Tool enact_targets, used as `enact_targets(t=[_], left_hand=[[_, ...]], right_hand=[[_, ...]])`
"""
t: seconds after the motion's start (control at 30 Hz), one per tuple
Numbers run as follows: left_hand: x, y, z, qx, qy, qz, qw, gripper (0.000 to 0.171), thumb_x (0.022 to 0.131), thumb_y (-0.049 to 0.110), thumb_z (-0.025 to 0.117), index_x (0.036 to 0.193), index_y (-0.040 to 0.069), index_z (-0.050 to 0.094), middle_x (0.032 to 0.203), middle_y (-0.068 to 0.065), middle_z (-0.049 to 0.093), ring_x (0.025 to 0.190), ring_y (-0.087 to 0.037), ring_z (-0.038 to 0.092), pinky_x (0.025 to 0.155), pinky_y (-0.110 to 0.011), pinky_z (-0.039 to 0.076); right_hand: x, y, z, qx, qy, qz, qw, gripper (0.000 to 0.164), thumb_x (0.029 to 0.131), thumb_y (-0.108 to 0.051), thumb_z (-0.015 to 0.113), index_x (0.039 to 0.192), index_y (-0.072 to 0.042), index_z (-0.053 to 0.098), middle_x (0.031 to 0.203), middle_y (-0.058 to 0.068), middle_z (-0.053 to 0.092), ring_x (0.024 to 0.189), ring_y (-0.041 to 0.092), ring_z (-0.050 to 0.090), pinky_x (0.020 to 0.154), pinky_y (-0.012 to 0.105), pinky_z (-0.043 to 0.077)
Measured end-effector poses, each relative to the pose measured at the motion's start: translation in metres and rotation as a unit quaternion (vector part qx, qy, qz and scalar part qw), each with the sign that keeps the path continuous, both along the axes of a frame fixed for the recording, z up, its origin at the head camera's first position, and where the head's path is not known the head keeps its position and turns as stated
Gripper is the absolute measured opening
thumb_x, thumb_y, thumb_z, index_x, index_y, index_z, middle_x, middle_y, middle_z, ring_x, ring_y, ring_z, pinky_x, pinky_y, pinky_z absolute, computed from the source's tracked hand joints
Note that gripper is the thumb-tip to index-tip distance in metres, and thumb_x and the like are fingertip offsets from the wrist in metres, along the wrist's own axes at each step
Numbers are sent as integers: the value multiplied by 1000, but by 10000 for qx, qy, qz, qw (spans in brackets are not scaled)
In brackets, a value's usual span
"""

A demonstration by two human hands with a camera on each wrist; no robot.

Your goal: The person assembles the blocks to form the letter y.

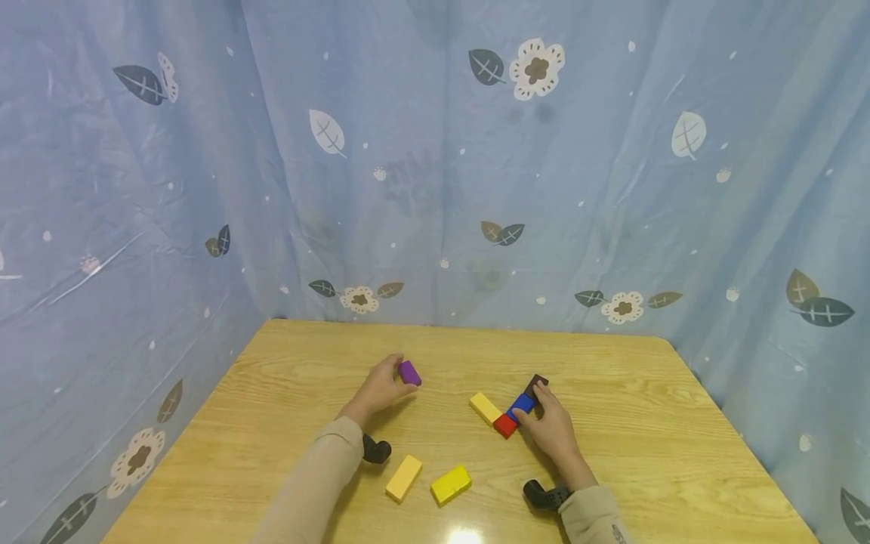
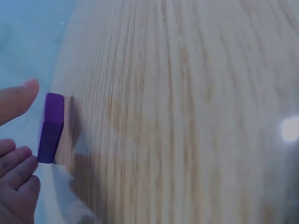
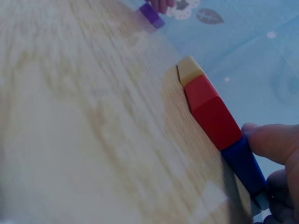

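Observation:
A purple block [image 1: 409, 373] lies on the table at left of centre. My left hand [image 1: 382, 388] is spread around it; in the left wrist view a gap shows between the thumb [image 2: 21, 100] and the purple block [image 2: 51, 128], while other fingertips come close to its lower end. My right hand [image 1: 553, 431] pinches a blue block [image 1: 520, 408], thumb near one end, fingers toward the other by a black block [image 1: 536, 384]. The blue block meets a red block [image 1: 505, 426], and a pale yellow block [image 1: 485, 408] touches the red one at an angle.
An orange-yellow block [image 1: 404, 478] and a bright yellow block [image 1: 451, 485] lie nearer the front edge. Black wrist devices [image 1: 544, 495] sit under both forearms. A blue patterned curtain [image 1: 435, 189] hangs behind and beside the wooden table [image 1: 612, 378].

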State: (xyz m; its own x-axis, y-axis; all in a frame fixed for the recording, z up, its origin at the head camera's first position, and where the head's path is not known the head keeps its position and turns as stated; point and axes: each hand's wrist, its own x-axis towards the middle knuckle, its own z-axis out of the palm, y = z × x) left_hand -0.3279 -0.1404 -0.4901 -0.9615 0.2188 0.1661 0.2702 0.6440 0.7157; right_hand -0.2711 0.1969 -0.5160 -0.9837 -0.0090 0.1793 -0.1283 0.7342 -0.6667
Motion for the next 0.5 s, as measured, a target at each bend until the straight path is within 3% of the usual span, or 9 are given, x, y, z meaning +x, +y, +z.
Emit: enact_targets(t=[0.17, 0.5], left_hand=[[-5, 0, -4, -12, 96, 104, 9999, 76, 81, 20, 76, 138, -10, 37, 135, -28, 48, 123, -40, 49, 104, -48, 41], [-9, -7, -12, -6, -50, 102, 9999, 77, 79, 20, 76, 138, -10, 38, 135, -29, 48, 125, -40, 48, 106, -48, 39]], right_hand=[[-1, 0, -1, -6, 48, 4, 10000, 72, 87, -30, 68, 141, 7, 36, 150, 27, 28, 136, 46, 28, 109, 57, 29], [-1, 1, -2, -76, 144, 10, 9999, 72, 87, -30, 68, 140, 8, 38, 149, 27, 30, 136, 46, 29, 109, 57, 30]])
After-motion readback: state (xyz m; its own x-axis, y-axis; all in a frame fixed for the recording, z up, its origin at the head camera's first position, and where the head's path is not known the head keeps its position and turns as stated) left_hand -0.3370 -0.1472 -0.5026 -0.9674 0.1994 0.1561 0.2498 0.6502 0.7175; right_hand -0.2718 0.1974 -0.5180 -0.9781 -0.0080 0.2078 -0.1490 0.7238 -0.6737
